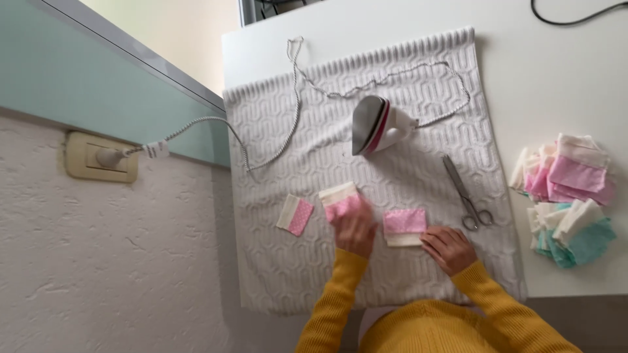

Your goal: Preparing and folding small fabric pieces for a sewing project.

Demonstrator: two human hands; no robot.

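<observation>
Left hand (355,230): closed around the lower edge of a pink-and-cream fabric patch (341,199), fingers blurred; patch partly lifted off the towel, cream strip turned away from the body.
Right hand (449,249): open and flat, fingertips pressed on the near corner of a second pink patch (404,226); seems to pin it down so it lies smooth and does not slide.
Second pink patch: flat on the towel between the two hands, pink half up, cream strip toward the body.
Third patch (295,214): lying alone to the left of the left hand, apart from it, tilted, cream half beside a dotted pink half; untouched.
White towel (366,163): spread over the tabletop (556,78) as a padded pressing surface, textured weave, hanging slightly over the near edge.
Iron (379,124): parked on its heel at the far middle of the towel, soleplate off the cloth, likely so as not to scorch; well apart from both hands.
Iron cord (261,131): braided, looped across the towel's far edge and off to a plug in the wall socket (101,157) at left.
Scissors (467,193): shut, lying on the towel's right side, handles toward the body, within reach of the right hand.
Fabric stacks (569,196): pink and cream pieces above, mint and cream pieces below, heaped on the bare tabletop right of the towel, kept off the pressing area.
Sleeves (497,307): mustard-yellow knit, both forearms reaching in from the near edge.
</observation>
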